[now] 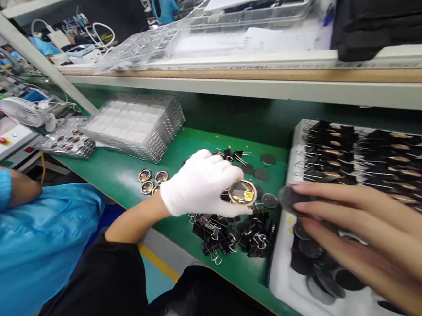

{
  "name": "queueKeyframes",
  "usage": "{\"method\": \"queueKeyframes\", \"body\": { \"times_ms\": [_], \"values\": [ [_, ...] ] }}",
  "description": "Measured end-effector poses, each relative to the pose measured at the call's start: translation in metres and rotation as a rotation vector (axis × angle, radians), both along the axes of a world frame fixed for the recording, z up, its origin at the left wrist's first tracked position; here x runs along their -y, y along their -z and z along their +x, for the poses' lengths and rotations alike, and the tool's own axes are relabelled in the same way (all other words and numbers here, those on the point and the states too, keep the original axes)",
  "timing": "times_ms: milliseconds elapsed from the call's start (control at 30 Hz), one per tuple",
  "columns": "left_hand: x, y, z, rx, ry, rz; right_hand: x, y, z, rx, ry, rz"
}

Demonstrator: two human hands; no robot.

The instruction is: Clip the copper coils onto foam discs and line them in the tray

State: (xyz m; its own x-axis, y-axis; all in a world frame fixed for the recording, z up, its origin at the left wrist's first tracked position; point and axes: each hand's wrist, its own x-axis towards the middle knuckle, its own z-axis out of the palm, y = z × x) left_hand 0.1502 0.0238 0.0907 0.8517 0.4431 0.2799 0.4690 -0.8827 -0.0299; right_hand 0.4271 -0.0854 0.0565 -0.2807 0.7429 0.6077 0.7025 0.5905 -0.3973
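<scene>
My left hand (204, 184), in a white glove, pinches a round gold-rimmed part (243, 193) with a dark shiny face, like a watch case, between thumb and fingers. A thin dark disc (289, 199) is held by the fingertips of my bare right hand (369, 223), which is blurred and above the white foam tray (278, 274). Black binder clips (235, 236) lie heaped below my left hand. Several loose dark discs (269, 200) rest on the green table between the hands, and more discs (324, 275) are piled in the tray.
Several gold-rimmed parts (147, 187) sit left of my glove. Rows of clipped pieces (331, 151) fill the tray's far side. Stacked clear plastic trays (135, 125) stand at the back left. A shelf edge (226, 79) overhangs the table. A person in blue (39, 249) is close on the left.
</scene>
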Motion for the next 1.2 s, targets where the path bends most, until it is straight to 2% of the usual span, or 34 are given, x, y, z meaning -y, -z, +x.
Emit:
{"method": "queueKeyframes", "body": {
  "times_ms": [67, 167, 300, 400, 467, 533, 600, 733, 833, 933, 1000, 1067, 1133, 1200],
  "values": [
    [-0.001, -0.004, 0.026, 0.029, 0.102, 0.054, 0.000, -0.008, -0.016, 0.031, -0.090, 0.085],
    [-0.006, -0.007, 0.051, 0.075, 0.204, 0.121, -0.003, -0.014, -0.016, 0.060, -0.155, 0.206],
    [-0.018, -0.007, 0.071, 0.133, 0.259, 0.184, -0.005, -0.016, 0.001, 0.114, -0.113, 0.136],
    [-0.023, -0.003, 0.082, 0.130, 0.272, 0.178, -0.008, -0.014, 0.005, -0.225, 0.014, -0.110],
    [-0.025, 0.000, 0.085, 0.110, 0.290, 0.172, -0.013, -0.009, 0.004, -0.536, 0.067, -0.428],
    [-0.026, 0.003, 0.086, 0.085, 0.304, 0.155, -0.020, -0.004, 0.005, -0.761, 0.052, -0.771],
    [-0.028, 0.006, 0.085, 0.049, 0.280, 0.120, -0.027, 0.000, 0.010, -0.910, 0.060, -0.936],
    [-0.029, 0.020, 0.083, -0.188, 0.115, 0.123, -0.036, 0.002, 0.024, -1.114, 0.198, -0.838],
    [-0.025, 0.039, 0.085, -0.400, 0.217, 0.027, -0.038, 0.000, 0.029, -1.166, 0.212, -0.862],
    [-0.024, 0.053, 0.088, -0.470, 0.327, -0.046, -0.038, 0.001, 0.030, -1.162, 0.193, -0.883],
    [-0.030, 0.052, 0.088, -0.445, 0.390, -0.096, -0.037, 0.000, 0.031, -1.138, 0.164, -0.880],
    [-0.040, 0.043, 0.086, -0.357, 0.418, -0.186, -0.034, -0.003, 0.034, -1.060, 0.108, -0.876],
    [-0.049, 0.031, 0.083, -0.200, 0.357, -0.273, -0.031, -0.008, 0.037, -0.888, 0.013, -0.882],
    [-0.051, 0.023, 0.082, 0.045, 0.249, -0.299, -0.028, -0.012, 0.038, -0.692, -0.083, -0.877]
  ]
}}
